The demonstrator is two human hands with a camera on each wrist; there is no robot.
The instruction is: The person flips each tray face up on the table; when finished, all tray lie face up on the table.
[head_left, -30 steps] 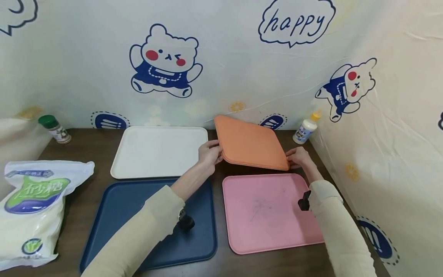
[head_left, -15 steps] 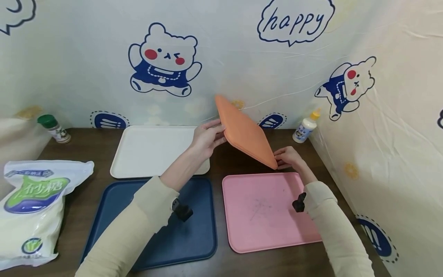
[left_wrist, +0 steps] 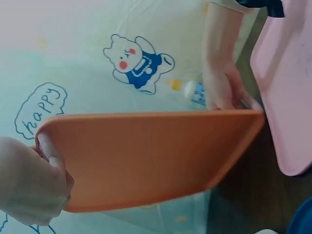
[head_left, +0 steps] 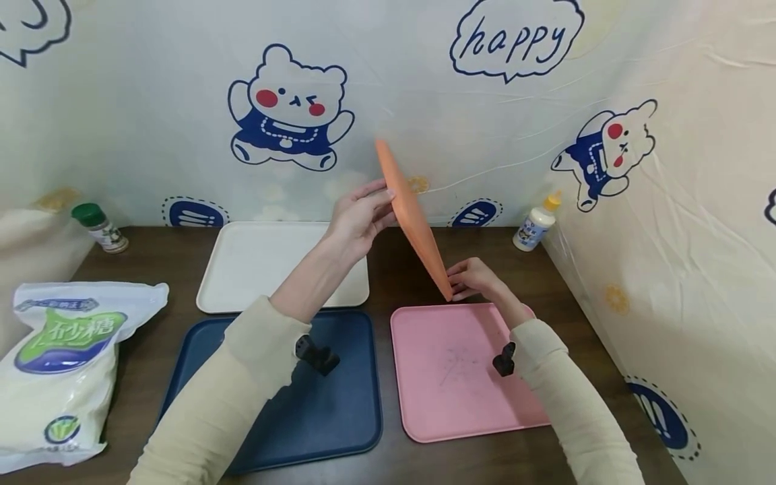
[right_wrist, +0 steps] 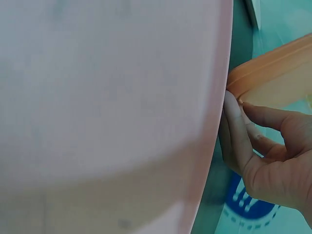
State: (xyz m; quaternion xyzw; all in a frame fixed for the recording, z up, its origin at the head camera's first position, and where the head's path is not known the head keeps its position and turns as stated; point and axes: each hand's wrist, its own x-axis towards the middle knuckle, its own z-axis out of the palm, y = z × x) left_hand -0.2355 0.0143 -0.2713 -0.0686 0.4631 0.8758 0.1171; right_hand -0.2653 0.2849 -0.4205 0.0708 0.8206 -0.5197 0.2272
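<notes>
An orange tray (head_left: pixel 413 215) stands tilted up on edge behind the pink tray, seen almost side-on in the head view. My left hand (head_left: pixel 358 219) grips its raised left side, thumb over the rim in the left wrist view, where the tray's broad face (left_wrist: pixel 136 161) shows. Low down, my right hand (head_left: pixel 475 277) pinches the bottom corner between thumb and fingers, as the right wrist view shows at the orange edge (right_wrist: pixel 273 73). That corner is close to the back rim of the pink tray (head_left: pixel 461 377).
A white tray (head_left: pixel 267 263) and a dark blue tray (head_left: pixel 327 404) lie at left, partly under my left arm. A green-capped jar (head_left: pixel 102 229) stands back left, a yellow-capped bottle (head_left: pixel 535 223) back right. A white printed bag (head_left: pixel 73 404) lies at the left edge.
The orange tray has turned from nearly flat to steeply upright. My left hand has risen with its side, while my right hand has moved left with the lower corner.
</notes>
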